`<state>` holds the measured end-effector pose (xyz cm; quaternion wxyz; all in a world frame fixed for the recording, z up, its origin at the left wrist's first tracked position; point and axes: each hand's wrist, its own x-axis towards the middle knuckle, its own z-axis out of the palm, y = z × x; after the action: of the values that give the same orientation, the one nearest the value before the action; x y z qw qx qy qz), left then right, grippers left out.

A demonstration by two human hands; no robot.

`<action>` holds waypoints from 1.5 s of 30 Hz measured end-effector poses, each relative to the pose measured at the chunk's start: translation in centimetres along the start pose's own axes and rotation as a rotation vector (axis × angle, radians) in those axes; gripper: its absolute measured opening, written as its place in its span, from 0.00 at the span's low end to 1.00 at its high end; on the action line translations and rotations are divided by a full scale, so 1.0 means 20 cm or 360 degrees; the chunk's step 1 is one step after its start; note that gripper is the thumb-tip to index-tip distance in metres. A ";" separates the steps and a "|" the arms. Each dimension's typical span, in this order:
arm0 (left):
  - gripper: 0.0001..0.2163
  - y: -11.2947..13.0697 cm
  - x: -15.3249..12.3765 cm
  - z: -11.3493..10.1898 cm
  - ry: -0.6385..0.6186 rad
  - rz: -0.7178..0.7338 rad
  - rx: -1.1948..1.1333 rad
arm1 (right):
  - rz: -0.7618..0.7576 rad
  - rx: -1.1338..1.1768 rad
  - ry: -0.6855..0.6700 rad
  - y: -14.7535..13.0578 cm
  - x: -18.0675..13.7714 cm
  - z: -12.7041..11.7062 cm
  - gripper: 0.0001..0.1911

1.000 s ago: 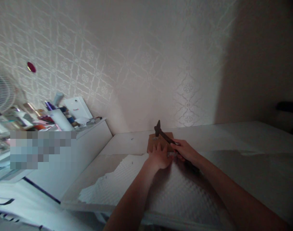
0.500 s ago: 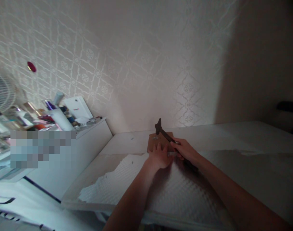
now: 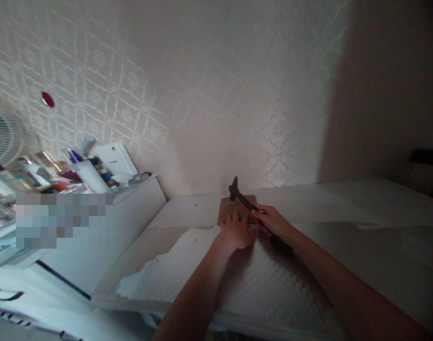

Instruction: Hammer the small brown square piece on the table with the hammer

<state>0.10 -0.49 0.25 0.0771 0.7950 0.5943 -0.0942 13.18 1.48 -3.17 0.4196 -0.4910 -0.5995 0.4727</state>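
Observation:
My right hand [image 3: 271, 220] is closed around the dark handle of a hammer [image 3: 245, 201]. The hammer's head is over the far part of a brown, flat board [image 3: 221, 213]; whether it touches cannot be made out. Several small, shiny bits [image 3: 230, 204], too small to name, show on the board just below the head. With fingers spread, my left hand [image 3: 235, 231] lies flat on the board's near part. Beneath both forearms a white quilted sheet [image 3: 188, 255] covers part of the white surface [image 3: 188, 208].
A white cabinet [image 3: 106, 237] stands to the left, its top crowded with bottles [image 3: 90, 177] and a white box [image 3: 116, 158]. Part of a fan [image 3: 3, 137] shows at far left. Behind the surface rises a patterned wall [image 3: 216, 94]. A dark object [image 3: 428, 157] juts in at right.
The hammer's head has dipped slightly toward the board in my right hand. My left hand stays in place on the board.

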 end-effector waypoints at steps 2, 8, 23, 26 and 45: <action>0.32 0.00 0.00 0.00 0.0005 0.0000 -0.0005 | 0.0006 -0.0001 -0.0010 0.00 0.00 0.00 0.14; 0.32 0.00 0.00 0.00 -0.0001 0.0002 -0.0003 | -0.0023 0.0044 -0.0016 0.00 0.00 0.00 0.17; 0.32 -0.01 0.00 0.01 0.0035 0.0022 -0.0005 | -0.0001 0.0052 0.0039 0.01 0.00 0.00 0.20; 0.33 -0.01 0.00 0.01 0.0027 0.0011 0.0006 | 0.0008 0.0061 0.0034 0.00 0.00 0.00 0.19; 0.32 0.00 0.00 0.00 0.0000 0.0021 -0.0007 | 0.0010 0.0100 -0.0033 0.01 -0.01 0.00 0.16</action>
<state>0.08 -0.44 0.30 0.0795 0.7987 0.5892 -0.0923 13.23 1.28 -3.31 0.4272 -0.4746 -0.5871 0.4975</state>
